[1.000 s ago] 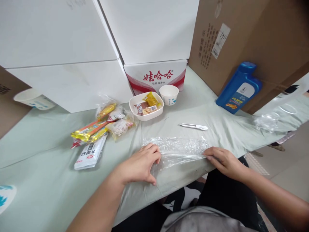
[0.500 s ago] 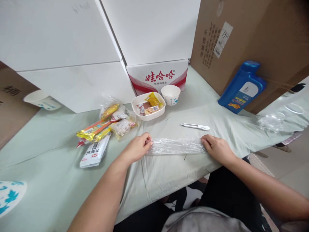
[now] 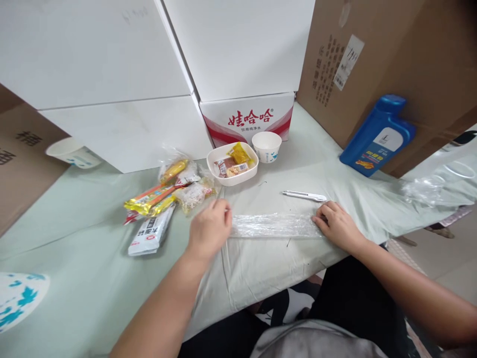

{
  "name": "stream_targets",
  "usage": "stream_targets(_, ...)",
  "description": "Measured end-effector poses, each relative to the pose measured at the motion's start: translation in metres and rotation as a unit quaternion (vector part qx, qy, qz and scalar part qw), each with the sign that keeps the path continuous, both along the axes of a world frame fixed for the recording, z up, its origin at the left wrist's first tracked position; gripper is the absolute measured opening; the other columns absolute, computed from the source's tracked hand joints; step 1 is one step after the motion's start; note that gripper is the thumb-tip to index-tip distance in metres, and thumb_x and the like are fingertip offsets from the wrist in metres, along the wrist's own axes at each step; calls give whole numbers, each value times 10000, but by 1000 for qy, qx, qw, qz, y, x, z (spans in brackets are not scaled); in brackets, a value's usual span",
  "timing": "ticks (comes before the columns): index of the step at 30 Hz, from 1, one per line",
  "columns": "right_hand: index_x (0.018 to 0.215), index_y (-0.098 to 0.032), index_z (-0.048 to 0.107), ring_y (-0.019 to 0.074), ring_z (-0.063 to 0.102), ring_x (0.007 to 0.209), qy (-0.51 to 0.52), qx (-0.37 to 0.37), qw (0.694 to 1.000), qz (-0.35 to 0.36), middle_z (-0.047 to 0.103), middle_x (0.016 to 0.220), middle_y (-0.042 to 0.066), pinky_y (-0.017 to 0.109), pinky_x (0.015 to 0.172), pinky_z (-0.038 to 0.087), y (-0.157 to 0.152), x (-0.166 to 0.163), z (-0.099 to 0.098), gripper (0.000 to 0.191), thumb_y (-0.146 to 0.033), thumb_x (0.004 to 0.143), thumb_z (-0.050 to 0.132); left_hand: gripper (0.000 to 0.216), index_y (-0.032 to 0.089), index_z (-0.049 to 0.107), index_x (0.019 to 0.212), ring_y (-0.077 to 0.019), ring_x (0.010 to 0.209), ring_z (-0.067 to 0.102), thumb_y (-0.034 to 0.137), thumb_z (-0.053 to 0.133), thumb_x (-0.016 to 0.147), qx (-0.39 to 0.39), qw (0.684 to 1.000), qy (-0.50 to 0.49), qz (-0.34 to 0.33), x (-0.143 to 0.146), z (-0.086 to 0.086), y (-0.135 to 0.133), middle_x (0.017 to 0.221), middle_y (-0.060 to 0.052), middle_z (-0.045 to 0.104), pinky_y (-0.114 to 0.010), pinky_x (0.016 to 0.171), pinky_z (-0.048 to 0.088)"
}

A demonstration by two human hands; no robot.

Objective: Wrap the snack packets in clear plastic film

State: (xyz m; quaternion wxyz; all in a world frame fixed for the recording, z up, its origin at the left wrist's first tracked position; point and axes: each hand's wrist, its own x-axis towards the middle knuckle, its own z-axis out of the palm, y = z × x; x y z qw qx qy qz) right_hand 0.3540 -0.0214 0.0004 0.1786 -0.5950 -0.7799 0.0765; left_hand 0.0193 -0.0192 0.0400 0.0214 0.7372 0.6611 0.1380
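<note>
We work on a table (image 3: pixel 93 233) covered with a pale green cloth. Plain white boxes (image 3: pixel 112 74) stand along its back, and a brown cardboard box (image 3: pixel 410 59) carries small printing and a white label that we cannot read. Between them stands a red-and-white carton (image 3: pixel 249 118) marked "娃哈哈", with "饮用纯净水" beneath. A blue bottle (image 3: pixel 378 136) leans at the right; its label is too small to read. The clear plastic strip (image 3: pixel 274 225) lies folded flat near the front edge of the table, running left to right between the hands. The left hand (image 3: pixel 210 228) sits knuckles up and loosely curled at the strip's left end. Its fingertips are hidden, so we cannot tell whether it pinches the film. The right hand (image 3: pixel 335 223) lies flat, fingers close together, pressing on the right end. The work in hand looks like flattening the film. To do it well, we judge that one end should stay pinned while the other is drawn taut, with the folded edges kept parallel and the cloth beneath unwrinkled. Behind the strip sit a pile of snack packets (image 3: pixel 164 194), a white bowl (image 3: pixel 249 174) holding more packets, a paper cup (image 3: pixel 266 145) and a slim white knife (image 3: pixel 303 196).
</note>
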Motion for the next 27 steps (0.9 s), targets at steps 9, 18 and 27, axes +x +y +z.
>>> stream_targets(9,1109,-218,512,112,488,515,318,-311,893,73,542,645,-44,238,488,409,-35,-4,38,354,-481,876,557,524,257,532,1315,-338,1317,415,313,692,819,-109,920,0,-378,39,-19,-25,1444,-86,482,-519,1064,380)
stream_targets(18,1143,-156,619,182,696,841,516,-502,665,199,667,1147,143,213,564,509,8,-52,57,493,-552,850,621,573,277,448,1401,-299,1445,267,321,623,857,-184,861,-21,-473,36,-18,-21,1511,-53,422,-531,1180,147)
stream_targets(27,1093,-140,539,164,704,725,492,-582,644,60,690,1025,137,214,516,525,64,-105,26,270,-375,970,489,683,212,378,1459,-319,1439,279,459,607,865,-209,864,-36,-457,33,-25,-17,1518,-120,398,-521,1184,127)
